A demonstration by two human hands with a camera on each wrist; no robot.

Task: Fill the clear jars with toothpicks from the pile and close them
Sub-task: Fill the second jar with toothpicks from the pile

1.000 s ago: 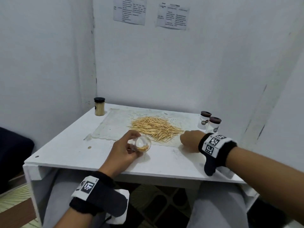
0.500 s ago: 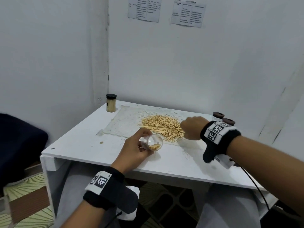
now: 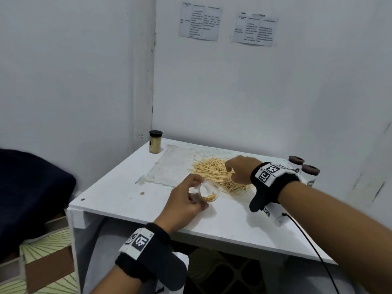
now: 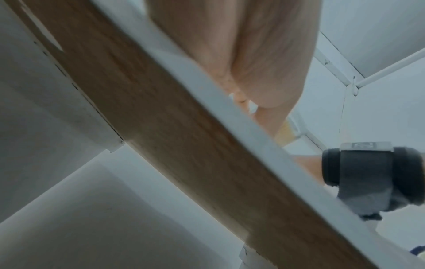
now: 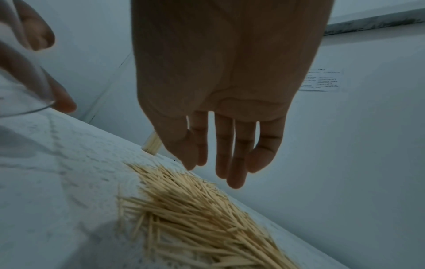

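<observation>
White rectangular table (image 3: 131, 194), frame centre. Loose pile of pale wooden toothpicks (image 3: 214, 169) at centre. Right hand (image 3: 240, 169), fingers extended and empty, hovers over pile. Left hand (image 3: 184, 203) grips tilted clear cylindrical jar (image 3: 206, 190), lower centre, containing few toothpicks.

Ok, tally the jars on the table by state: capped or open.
Capped, full of toothpicks: 1, the back-left jar
Capped, brown lids, contents unclear: 2, the far-right jars
Open: 1, the jar that the left hand holds
Total: 4
</observation>
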